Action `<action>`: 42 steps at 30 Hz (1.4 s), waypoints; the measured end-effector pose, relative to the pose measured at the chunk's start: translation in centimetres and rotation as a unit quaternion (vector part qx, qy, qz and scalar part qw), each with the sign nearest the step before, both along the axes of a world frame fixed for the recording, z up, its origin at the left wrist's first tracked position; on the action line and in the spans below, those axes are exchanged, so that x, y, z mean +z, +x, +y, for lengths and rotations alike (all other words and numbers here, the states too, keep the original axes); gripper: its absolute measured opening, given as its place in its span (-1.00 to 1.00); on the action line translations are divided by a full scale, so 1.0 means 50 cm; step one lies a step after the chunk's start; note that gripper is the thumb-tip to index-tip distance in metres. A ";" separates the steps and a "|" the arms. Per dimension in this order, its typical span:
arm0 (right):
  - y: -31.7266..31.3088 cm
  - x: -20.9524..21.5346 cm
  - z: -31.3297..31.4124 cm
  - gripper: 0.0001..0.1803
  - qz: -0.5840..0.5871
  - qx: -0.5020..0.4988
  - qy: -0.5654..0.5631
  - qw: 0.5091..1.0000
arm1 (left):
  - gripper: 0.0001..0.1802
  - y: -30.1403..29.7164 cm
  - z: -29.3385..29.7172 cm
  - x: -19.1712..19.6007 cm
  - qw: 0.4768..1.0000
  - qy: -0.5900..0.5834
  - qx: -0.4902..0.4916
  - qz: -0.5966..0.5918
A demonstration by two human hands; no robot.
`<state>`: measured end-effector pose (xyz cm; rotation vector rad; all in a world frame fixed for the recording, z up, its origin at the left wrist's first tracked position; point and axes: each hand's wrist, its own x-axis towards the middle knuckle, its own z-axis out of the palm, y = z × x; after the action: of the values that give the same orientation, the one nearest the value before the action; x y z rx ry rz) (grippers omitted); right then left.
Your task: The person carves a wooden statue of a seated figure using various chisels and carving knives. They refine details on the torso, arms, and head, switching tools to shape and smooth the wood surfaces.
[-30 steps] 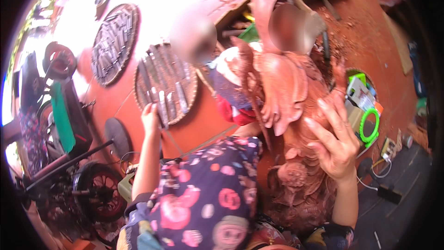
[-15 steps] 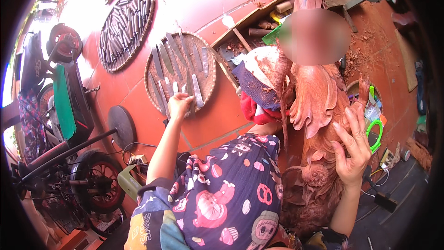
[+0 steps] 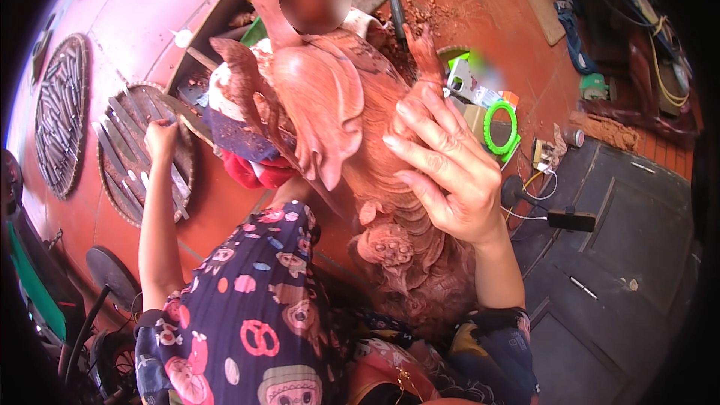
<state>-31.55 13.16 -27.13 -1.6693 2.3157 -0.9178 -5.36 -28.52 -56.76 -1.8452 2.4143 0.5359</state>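
A reddish carved wooden statue [image 3: 379, 127] with a long flowing beard leans across the middle, close to my body. My right hand [image 3: 450, 165] is open against its side, fingers spread near the raised wooden hand. At the left, my left hand [image 3: 160, 139] is closed over the right part of a round woven tray [image 3: 186, 172]. Flat metal carving blades [image 3: 124, 135] lie in that tray. What the left fingers pinch, if anything, is too small to make out. Dark blue and red cloths [image 3: 251, 172] are bunched beside the statue.
A second woven tray [image 3: 86, 52] of dark chisels stands farther left. Behind the statue, an open wooden box [image 3: 202, 41] and wood chips lie on red tiles. A green-rimmed round object [image 3: 517, 127], cables, a phone [image 3: 571, 220] and a dark panelled board [image 3: 600, 285] are at right.
The view has swung right, so the trays and statue appear farther left. My left hand has moved from the tray's near side toward its far right. My right hand stays spread by the statue.
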 end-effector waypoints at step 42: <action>-0.054 -0.008 -0.042 -0.85 -0.237 0.107 -0.215 0.941 | -0.05 -0.177 0.547 0.521 0.796 0.124 -0.478 0.350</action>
<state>-34.24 11.07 -27.52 -1.5638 1.6633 -1.6460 -14.19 -1.18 -30.69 -0.1271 2.9997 1.4424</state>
